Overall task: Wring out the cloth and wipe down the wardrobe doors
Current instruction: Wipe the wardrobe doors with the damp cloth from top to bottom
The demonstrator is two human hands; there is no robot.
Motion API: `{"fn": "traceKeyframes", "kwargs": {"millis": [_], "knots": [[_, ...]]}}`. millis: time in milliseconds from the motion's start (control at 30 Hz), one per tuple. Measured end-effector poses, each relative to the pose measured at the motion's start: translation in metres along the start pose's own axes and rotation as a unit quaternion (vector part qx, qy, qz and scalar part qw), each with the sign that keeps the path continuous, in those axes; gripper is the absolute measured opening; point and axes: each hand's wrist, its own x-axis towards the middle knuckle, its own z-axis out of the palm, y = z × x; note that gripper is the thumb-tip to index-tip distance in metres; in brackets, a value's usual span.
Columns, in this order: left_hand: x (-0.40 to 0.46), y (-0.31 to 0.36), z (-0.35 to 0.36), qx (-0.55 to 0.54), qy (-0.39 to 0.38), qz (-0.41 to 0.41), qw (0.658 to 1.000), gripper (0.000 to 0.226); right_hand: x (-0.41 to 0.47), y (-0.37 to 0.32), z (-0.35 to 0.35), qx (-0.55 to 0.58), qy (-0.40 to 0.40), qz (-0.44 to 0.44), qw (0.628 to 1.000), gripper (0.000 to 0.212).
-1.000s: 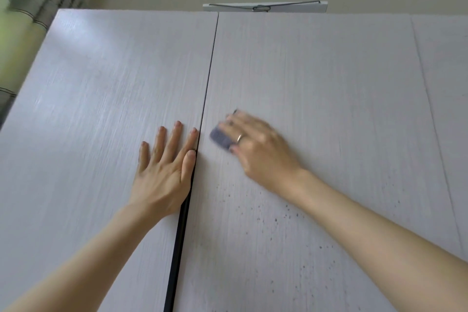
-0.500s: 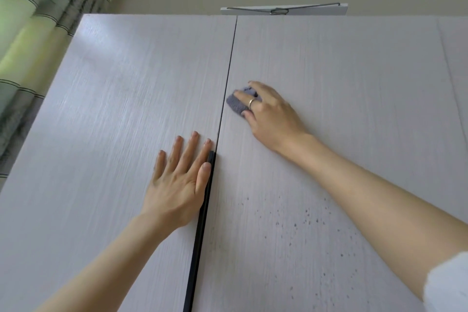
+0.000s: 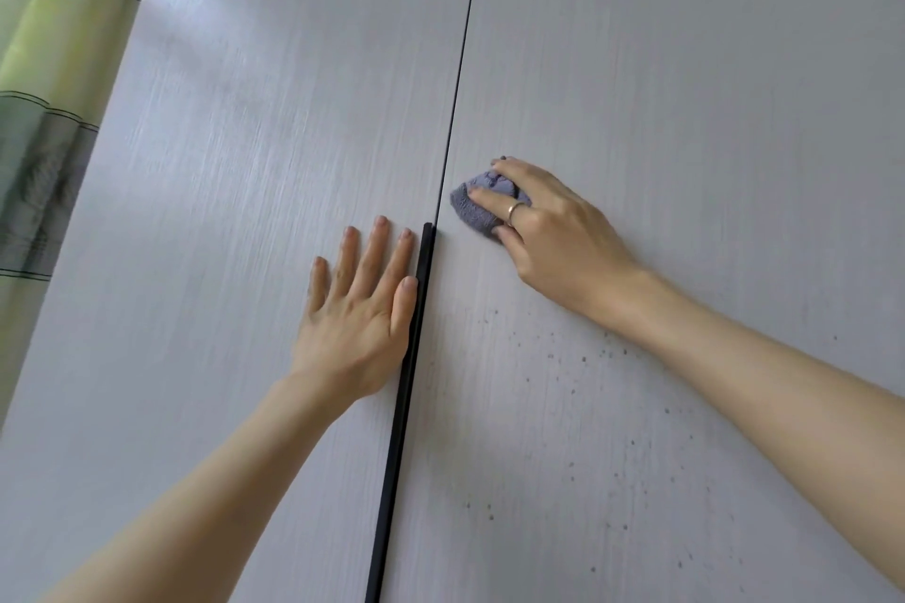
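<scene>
Fingers of the right hand (image 3: 553, 230) curl over a bunched grey-blue cloth (image 3: 477, 206), pressing it to the right door (image 3: 685, 113) just beside the seam between the two panels. One finger wears a ring (image 3: 512, 209). Half a second ago the cloth sat higher on the same panel; a second ago it lay about level with where it is now. The wad has gone up and come back down along the door's inner edge, which reads as one full stroke of a wipe in progress.

The left hand (image 3: 365, 304) lies flat, fingers straight and slightly spread, on the left door (image 3: 245, 137), its thumb touching the black handle strip (image 3: 409, 372) that runs down the seam. It has kept that place through the stroke and appears to be steadying the panel.

Dark specks (image 3: 583, 360) dot the right door below and to the right of the cloth, none yet reached. By this showing the wringing is done and the wiping well begun, but the spotted lower area still needs passes. A striped curtain (image 3: 44, 113) hangs to the left.
</scene>
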Motion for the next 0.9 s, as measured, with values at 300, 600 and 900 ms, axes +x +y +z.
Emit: {"fn": "traceKeyframes", "kwargs": {"millis": [300, 600, 900], "knots": [[-0.014, -0.008, 0.011, -0.006, 0.005, 0.003, 1.000, 0.057, -0.093, -0.056, 0.018, 0.056, -0.068, -0.195, 0.977, 0.020], [-0.020, -0.011, 0.012, -0.006, 0.003, 0.010, 1.000, 0.063, -0.053, -0.032, 0.006, 0.002, 0.026, -0.007, 1.000, 0.030], [-0.034, 0.001, 0.015, -0.036, -0.023, -0.023, 0.999, 0.054, -0.097, -0.016, -0.010, 0.025, -0.048, -0.166, 0.985, 0.020]]}}
